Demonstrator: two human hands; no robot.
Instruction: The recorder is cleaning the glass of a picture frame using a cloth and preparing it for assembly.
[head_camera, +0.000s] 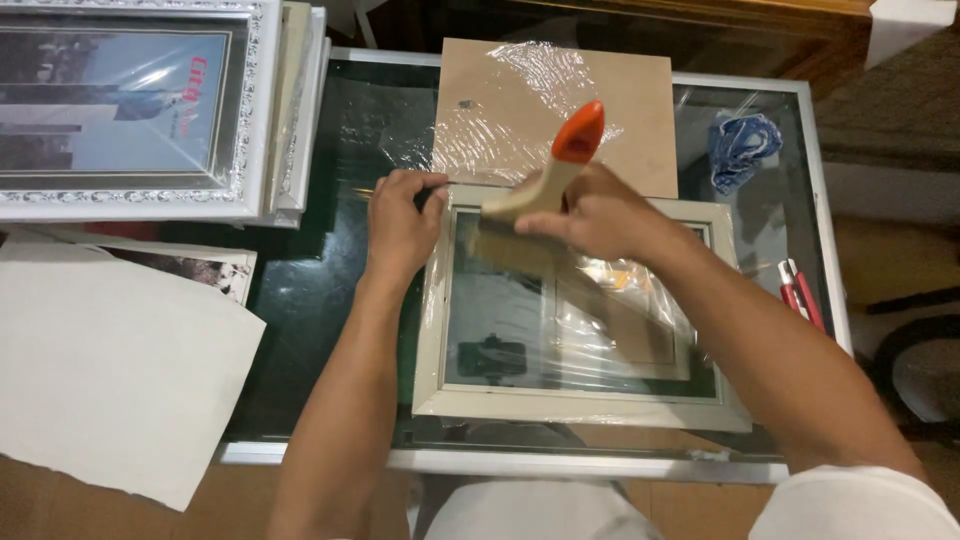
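Brush with a pale wooden handle, orange tip and tan bristles (548, 188) lies across the upper edge of the cream rectangular picture frame with glass pane (580, 405) at centre frame, bristles on the glossy pane. Right hand (590, 215) has its fingers closed around the handle. Left hand (400, 222) presses the frame's upper left corner, fingers curled over it. Behind, a plastic-wrapped brown board (520, 95) rests on the glass-topped table (330, 290); white paper sheet (100, 380) at lower left.
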